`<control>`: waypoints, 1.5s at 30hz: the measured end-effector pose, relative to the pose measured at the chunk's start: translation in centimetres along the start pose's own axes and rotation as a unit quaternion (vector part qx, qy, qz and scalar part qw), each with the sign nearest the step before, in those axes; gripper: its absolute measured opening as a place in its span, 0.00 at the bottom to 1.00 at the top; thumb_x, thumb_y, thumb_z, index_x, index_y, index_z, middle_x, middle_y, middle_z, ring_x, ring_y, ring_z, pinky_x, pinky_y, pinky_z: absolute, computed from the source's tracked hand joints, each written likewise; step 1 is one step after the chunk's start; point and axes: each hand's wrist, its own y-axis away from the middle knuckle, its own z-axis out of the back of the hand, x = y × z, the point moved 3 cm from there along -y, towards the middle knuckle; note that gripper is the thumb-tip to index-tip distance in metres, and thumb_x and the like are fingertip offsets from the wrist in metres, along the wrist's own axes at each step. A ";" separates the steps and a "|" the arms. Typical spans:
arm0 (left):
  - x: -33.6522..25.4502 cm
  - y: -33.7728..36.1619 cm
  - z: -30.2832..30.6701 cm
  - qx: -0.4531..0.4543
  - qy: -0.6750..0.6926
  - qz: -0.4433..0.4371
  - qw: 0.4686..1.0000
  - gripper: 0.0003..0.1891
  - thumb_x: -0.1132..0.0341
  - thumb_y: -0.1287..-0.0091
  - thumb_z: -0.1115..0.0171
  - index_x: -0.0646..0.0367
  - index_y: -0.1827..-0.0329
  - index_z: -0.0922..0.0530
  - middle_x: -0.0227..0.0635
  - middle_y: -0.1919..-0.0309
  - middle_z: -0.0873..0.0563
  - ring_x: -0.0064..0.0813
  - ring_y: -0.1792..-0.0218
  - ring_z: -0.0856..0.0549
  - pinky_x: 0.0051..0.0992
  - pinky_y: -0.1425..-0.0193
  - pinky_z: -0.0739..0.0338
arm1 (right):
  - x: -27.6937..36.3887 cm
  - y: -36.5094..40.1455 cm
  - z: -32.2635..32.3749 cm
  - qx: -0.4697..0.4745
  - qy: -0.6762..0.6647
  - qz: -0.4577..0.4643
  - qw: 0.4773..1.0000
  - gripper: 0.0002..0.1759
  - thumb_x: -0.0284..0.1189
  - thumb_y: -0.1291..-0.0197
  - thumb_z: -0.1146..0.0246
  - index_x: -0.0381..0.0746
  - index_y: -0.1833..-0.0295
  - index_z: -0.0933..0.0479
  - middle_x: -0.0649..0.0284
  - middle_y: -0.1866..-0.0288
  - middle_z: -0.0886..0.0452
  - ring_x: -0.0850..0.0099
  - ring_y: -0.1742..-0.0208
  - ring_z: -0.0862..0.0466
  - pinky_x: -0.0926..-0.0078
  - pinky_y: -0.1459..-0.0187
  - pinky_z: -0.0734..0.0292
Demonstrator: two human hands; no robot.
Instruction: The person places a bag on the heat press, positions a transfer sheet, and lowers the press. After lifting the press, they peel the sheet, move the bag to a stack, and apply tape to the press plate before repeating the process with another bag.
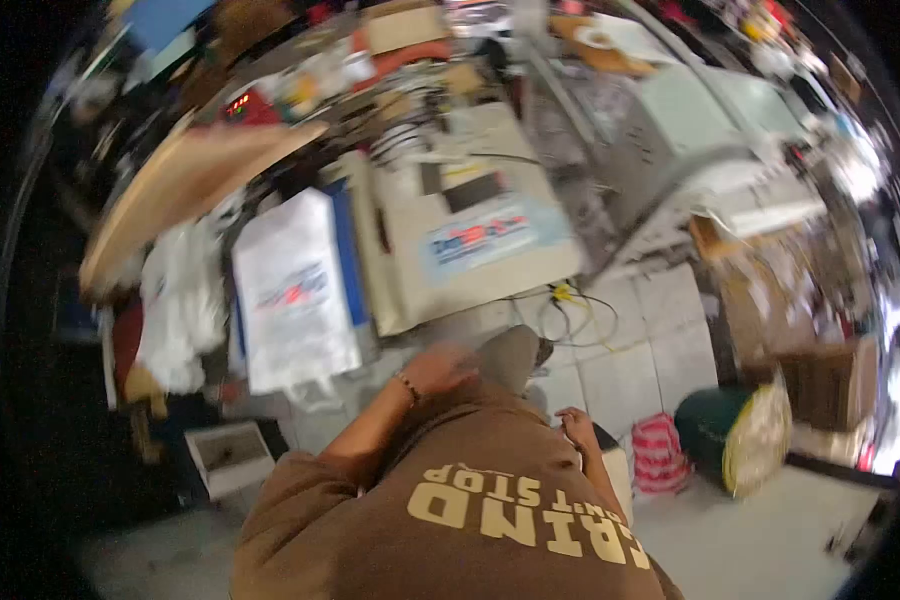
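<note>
Scanning from the left: wooden board [180, 180] tilted above a heap of white cloth [180, 300], then 2 sacks lying flat, a white sack [290, 290] and just beside it a cream sack [470, 240] with a blue and red label. Nearer, left hand [440, 368], bead bracelet at the wrist, resting on the bent knee [510, 355]; fingers too blurred to call spread or curled. Just past the knee, yellow cable [565, 300] looped on the floor tiles. Right hand [577, 425] low at the side, fingers loosely bent, gripping nothing visible. Further right, red striped bag [660, 452] touching a green roll [715, 425]. Judging by the pose: best to keep the left palm planted on the knee for balance, move slowly, stay clear of the cable.
</note>
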 end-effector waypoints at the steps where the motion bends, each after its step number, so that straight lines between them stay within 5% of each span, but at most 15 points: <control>1: 0.0 1.6 1.4 -0.032 0.013 -0.004 0.999 0.18 0.52 0.29 0.38 0.58 0.50 0.16 0.47 0.57 0.13 0.51 0.53 0.15 0.44 0.45 0.21 | 2.3 0.1 -0.5 0.029 0.009 0.016 0.999 0.16 0.29 0.31 0.48 0.34 0.51 0.17 0.66 0.75 0.22 0.79 0.75 0.24 0.78 0.71 0.27; 3: 1.4 5.0 3.4 -0.077 0.024 0.001 0.997 0.18 0.52 0.28 0.37 0.61 0.55 0.14 0.45 0.63 0.12 0.49 0.60 0.13 0.42 0.51 0.19 | 6.2 2.2 -0.9 0.074 -0.026 -0.098 0.992 0.15 0.26 0.32 0.49 0.34 0.52 0.17 0.64 0.73 0.20 0.78 0.74 0.23 0.78 0.71 0.26; 7: 4.7 11.2 8.3 -0.196 0.054 0.072 0.977 0.15 0.56 0.30 0.34 0.62 0.61 0.14 0.40 0.70 0.12 0.38 0.70 0.14 0.33 0.58 0.19 | 6.3 1.5 -3.5 0.092 -0.054 -0.040 0.994 0.16 0.22 0.39 0.50 0.38 0.55 0.16 0.57 0.71 0.15 0.70 0.69 0.16 0.70 0.65 0.21; 9: 7.6 14.3 9.9 -0.251 0.192 0.116 0.942 0.11 0.61 0.33 0.31 0.61 0.60 0.13 0.38 0.69 0.11 0.28 0.68 0.14 0.30 0.59 0.20 | 7.2 0.9 -4.1 0.094 -0.004 -0.041 0.995 0.15 0.22 0.39 0.49 0.38 0.55 0.16 0.56 0.72 0.15 0.67 0.69 0.15 0.70 0.64 0.20; 10: 9.3 15.6 10.7 -0.253 0.193 0.117 0.941 0.11 0.61 0.33 0.31 0.61 0.60 0.13 0.38 0.69 0.11 0.28 0.68 0.14 0.30 0.59 0.20 | 8.4 0.8 -4.8 0.081 -0.023 -0.046 0.995 0.11 0.24 0.33 0.45 0.35 0.54 0.16 0.61 0.69 0.17 0.76 0.71 0.20 0.74 0.66 0.23; 12: 13.3 18.3 12.8 -0.330 0.113 0.138 0.927 0.08 0.65 0.35 0.29 0.62 0.60 0.13 0.37 0.67 0.10 0.22 0.66 0.14 0.27 0.58 0.20 | 11.3 0.0 -5.9 0.080 0.022 -0.022 0.996 0.10 0.26 0.32 0.43 0.36 0.54 0.16 0.61 0.69 0.17 0.76 0.71 0.19 0.74 0.66 0.22; 13: 15.3 19.2 13.8 -0.328 0.113 0.135 0.928 0.08 0.65 0.35 0.29 0.62 0.60 0.13 0.37 0.67 0.10 0.22 0.66 0.14 0.27 0.58 0.20 | 13.9 -0.5 -6.3 0.076 0.065 0.004 0.995 0.09 0.27 0.31 0.40 0.36 0.54 0.17 0.61 0.69 0.17 0.75 0.70 0.19 0.73 0.66 0.22; 15: 19.3 20.8 15.7 -0.381 0.138 0.157 0.901 0.08 0.65 0.34 0.32 0.63 0.62 0.14 0.46 0.66 0.12 0.39 0.64 0.12 0.31 0.58 0.19 | 18.8 -1.5 -7.7 0.058 0.040 -0.017 0.997 0.11 0.33 0.30 0.37 0.35 0.55 0.16 0.61 0.70 0.17 0.74 0.70 0.19 0.71 0.64 0.23; 17: 22.9 21.8 17.9 -0.425 0.016 0.140 0.894 0.07 0.68 0.35 0.32 0.63 0.61 0.14 0.45 0.65 0.12 0.41 0.65 0.12 0.34 0.59 0.18 | 24.3 -3.3 -9.5 -0.029 0.116 0.155 0.981 0.16 0.38 0.33 0.34 0.34 0.58 0.16 0.60 0.72 0.18 0.70 0.68 0.18 0.68 0.62 0.23; 19: 27.7 22.0 18.4 -0.441 0.037 0.130 0.887 0.09 0.69 0.36 0.32 0.63 0.56 0.14 0.45 0.61 0.13 0.45 0.59 0.14 0.37 0.52 0.19 | 33.7 -3.5 -11.6 -0.066 0.171 0.177 0.967 0.22 0.45 0.36 0.31 0.33 0.60 0.15 0.56 0.72 0.17 0.67 0.67 0.18 0.67 0.61 0.24; 21: 30.3 22.2 19.6 -0.496 -0.086 0.100 0.858 0.14 0.70 0.37 0.32 0.63 0.49 0.16 0.47 0.53 0.15 0.48 0.51 0.17 0.40 0.42 0.23 | 41.6 -3.7 -14.2 -0.074 0.137 0.160 0.975 0.25 0.48 0.38 0.31 0.34 0.56 0.14 0.43 0.58 0.13 0.49 0.55 0.13 0.59 0.53 0.21; 25: 33.8 21.5 19.3 -0.517 -0.091 0.113 0.844 0.20 0.67 0.38 0.29 0.68 0.45 0.19 0.51 0.48 0.18 0.50 0.44 0.20 0.40 0.36 0.26 | 52.4 -3.9 -19.7 -0.111 0.142 0.173 0.968 0.24 0.48 0.40 0.29 0.34 0.56 0.14 0.47 0.60 0.12 0.53 0.59 0.12 0.60 0.57 0.20; 28: 34.9 21.2 18.5 -0.512 -0.081 0.126 0.845 0.22 0.68 0.42 0.27 0.63 0.44 0.20 0.50 0.48 0.20 0.49 0.44 0.22 0.44 0.39 0.28 | 54.5 -5.3 -23.1 -0.156 0.160 0.235 0.946 0.24 0.45 0.42 0.28 0.35 0.52 0.15 0.48 0.61 0.13 0.55 0.63 0.13 0.60 0.59 0.19; 35: 33.8 20.9 19.2 -0.549 0.017 0.136 0.824 0.14 0.70 0.43 0.27 0.58 0.55 0.19 0.41 0.52 0.18 0.47 0.48 0.20 0.41 0.43 0.28 | 53.7 -6.0 -25.5 -0.147 0.222 0.198 0.943 0.33 0.44 0.45 0.26 0.34 0.39 0.20 0.47 0.56 0.13 0.59 0.57 0.14 0.65 0.55 0.20; 45: 27.3 20.9 16.3 -0.507 -0.097 -0.040 0.856 0.05 0.75 0.45 0.34 0.55 0.67 0.16 0.33 0.62 0.16 0.41 0.55 0.19 0.41 0.47 0.27 | 51.2 -7.1 -25.6 -0.125 0.163 0.236 0.950 0.33 0.39 0.47 0.27 0.41 0.35 0.22 0.52 0.59 0.12 0.61 0.69 0.15 0.64 0.62 0.21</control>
